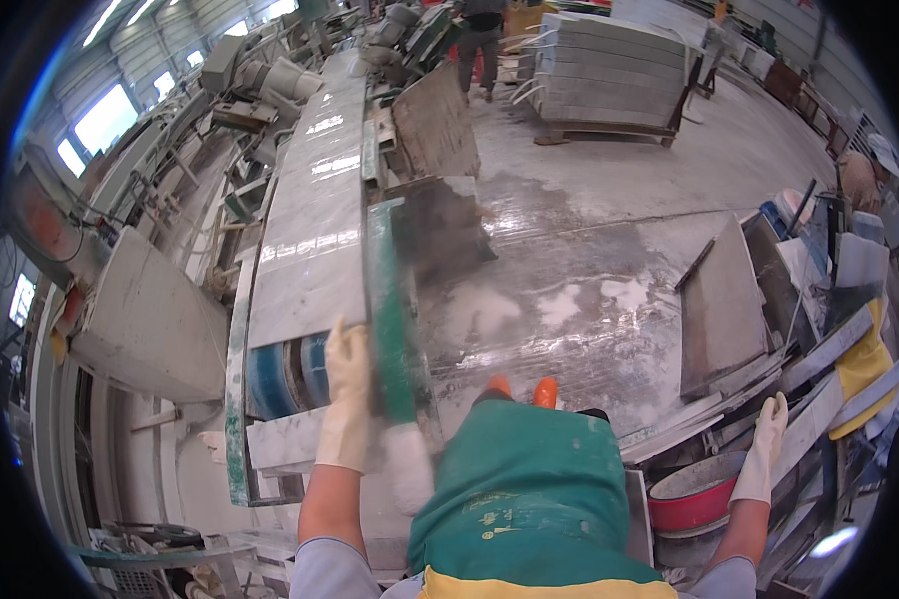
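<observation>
My left hand (348, 374), in a cream rubber glove, is at the near right corner of a wet, pale grey stone slab (308, 260). Its fingers reach forward along the edge, apparently touching it; the contact is partly hidden. Below the slab, blue rollers (272, 381) show in a green-framed conveyor, and a short marble strip (288, 439) lies across its near end. Off to the right, my right hand (766, 439), gloved alike, hangs beside a red basin (694, 491). It holds nothing I can see, and its fingers are loosely extended.
Stone offcuts (724, 309) and strips lean on the right, with a yellow cloth (862, 369) among them. A dark panel (435, 235) stands beside the conveyor. Stacked slabs (609, 75) rest on a pallet farther off. One person (479, 45) stands behind; another (862, 180) is at far right.
</observation>
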`<state>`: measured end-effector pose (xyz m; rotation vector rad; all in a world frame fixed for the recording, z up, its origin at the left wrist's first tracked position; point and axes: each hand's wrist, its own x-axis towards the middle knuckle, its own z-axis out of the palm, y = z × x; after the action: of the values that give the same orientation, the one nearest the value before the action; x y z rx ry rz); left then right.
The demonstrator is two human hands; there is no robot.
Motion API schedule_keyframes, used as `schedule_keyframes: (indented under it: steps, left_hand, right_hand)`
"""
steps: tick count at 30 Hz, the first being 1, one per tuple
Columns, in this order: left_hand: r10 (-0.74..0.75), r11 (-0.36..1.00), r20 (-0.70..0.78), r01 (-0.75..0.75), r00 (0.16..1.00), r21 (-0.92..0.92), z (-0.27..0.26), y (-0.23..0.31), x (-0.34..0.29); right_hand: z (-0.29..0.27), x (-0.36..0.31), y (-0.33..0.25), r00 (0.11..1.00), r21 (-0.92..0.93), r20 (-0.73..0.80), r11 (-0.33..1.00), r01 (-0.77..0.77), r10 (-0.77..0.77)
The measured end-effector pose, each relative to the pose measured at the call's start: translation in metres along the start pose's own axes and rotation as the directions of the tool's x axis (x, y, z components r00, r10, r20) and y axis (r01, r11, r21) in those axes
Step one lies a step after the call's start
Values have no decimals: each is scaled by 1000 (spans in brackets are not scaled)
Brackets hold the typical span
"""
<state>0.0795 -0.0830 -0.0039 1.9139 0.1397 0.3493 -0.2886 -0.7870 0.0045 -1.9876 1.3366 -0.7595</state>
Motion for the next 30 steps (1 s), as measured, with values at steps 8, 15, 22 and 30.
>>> schedule_keyframes:
  steps: [8, 15, 22, 30]
  left_hand:
    - [440, 690, 399, -587, 805, 424, 46, 6, -25]
    - [448, 644, 399, -598, 800, 477, 50, -3, -25]
    - [477, 638, 381, -610, 792, 470, 51, 2, -27]
    - [455, 694, 356, -576, 816, 433, 49, 7, -28]
  right_hand:
    - [-31, 33, 17, 999, 467, 34, 884, -19, 4]
    - [-49, 6, 21, 975, -720, -221, 671, -180, 25]
    - [-42, 0, 18, 969, -688, -243, 696, -206, 46]
    - [-39, -69, -24, 946, -667, -275, 674, -318, 175]
